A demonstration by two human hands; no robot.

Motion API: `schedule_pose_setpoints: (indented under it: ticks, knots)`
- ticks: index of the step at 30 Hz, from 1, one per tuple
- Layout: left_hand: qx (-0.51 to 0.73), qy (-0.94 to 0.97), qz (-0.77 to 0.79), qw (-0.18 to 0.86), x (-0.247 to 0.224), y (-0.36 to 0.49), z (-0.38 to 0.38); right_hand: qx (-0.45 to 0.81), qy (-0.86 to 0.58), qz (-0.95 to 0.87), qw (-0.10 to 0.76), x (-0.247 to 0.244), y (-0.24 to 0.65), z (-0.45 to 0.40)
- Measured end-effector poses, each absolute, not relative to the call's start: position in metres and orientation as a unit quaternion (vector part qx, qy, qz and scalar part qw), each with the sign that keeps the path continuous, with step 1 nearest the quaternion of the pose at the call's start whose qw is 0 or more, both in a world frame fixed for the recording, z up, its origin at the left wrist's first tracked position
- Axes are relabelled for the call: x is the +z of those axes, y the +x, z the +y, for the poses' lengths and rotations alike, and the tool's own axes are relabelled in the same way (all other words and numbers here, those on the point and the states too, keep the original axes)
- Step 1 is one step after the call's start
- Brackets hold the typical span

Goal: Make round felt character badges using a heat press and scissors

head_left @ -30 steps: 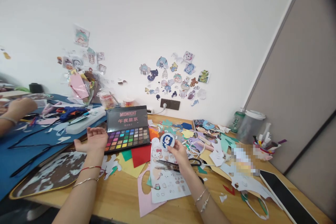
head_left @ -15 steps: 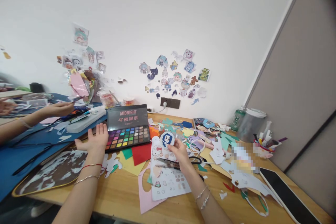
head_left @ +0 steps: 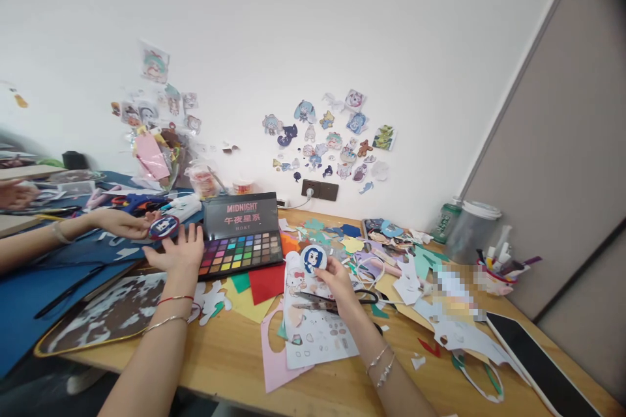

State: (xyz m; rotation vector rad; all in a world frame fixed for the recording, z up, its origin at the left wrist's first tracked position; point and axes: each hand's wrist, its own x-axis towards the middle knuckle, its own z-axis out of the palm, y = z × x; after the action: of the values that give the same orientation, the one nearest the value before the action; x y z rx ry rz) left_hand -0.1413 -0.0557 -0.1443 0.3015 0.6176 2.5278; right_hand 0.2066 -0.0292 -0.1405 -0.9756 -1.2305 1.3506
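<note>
My right hand (head_left: 338,281) pinches a flat, round white badge (head_left: 313,259), blue-haired figure printed, above metal scissors (head_left: 320,301) and a printed paper sheet (head_left: 317,344). My left hand (head_left: 180,251): palm up, fingers spread. Co-worker's hand (head_left: 126,224) holds a dark-rimmed round badge (head_left: 163,228) right at it; can't tell if touching. Beyond: hinged palette (head_left: 240,234), square colour pans, lid reads "MIDNIGHT 午夜星系 HDKT". Wood-grain table (head_left: 225,352).

Between the forearms (head_left: 156,352), bare tabletop (head_left: 220,348) offered a passage, narrowed by pink paper (head_left: 276,368). The palette's raised lid (head_left: 242,218) stood beyond. A co-worker's hand (head_left: 122,224) crowded the left hand (head_left: 178,251). Scissors (head_left: 320,301) obstructed low movement near the right hand (head_left: 336,277); the air above both lay open.
</note>
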Motion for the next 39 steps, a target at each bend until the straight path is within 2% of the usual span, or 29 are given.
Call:
schedule_pose_setpoints:
  ticks: [7, 11, 18, 24, 39]
  knots:
    - [0.925, 0.039, 0.29, 0.244, -0.139, -0.151, -0.05, 0.56, -0.411, -0.513, 0.504, -0.14, 0.207, -0.03]
    - [0.905, 0.081, 0.318, 0.271, -0.123, -0.125, -0.043, 0.563, -0.41, -0.515, 0.5, -0.14, 0.207, -0.03]
    - [0.751, 0.297, 0.37, 0.46, -0.116, -0.024, -0.039, 0.555, -0.409, -0.51, 0.514, -0.141, 0.207, -0.029]
    - [0.672, 0.345, 0.376, 0.536, -0.131, 0.032, -0.042, 0.55, -0.404, -0.508, 0.526, -0.141, 0.209, -0.028]
    - [0.658, 0.347, 0.367, 0.558, -0.14, 0.041, -0.042, 0.54, -0.393, -0.492, 0.558, -0.145, 0.213, -0.02]
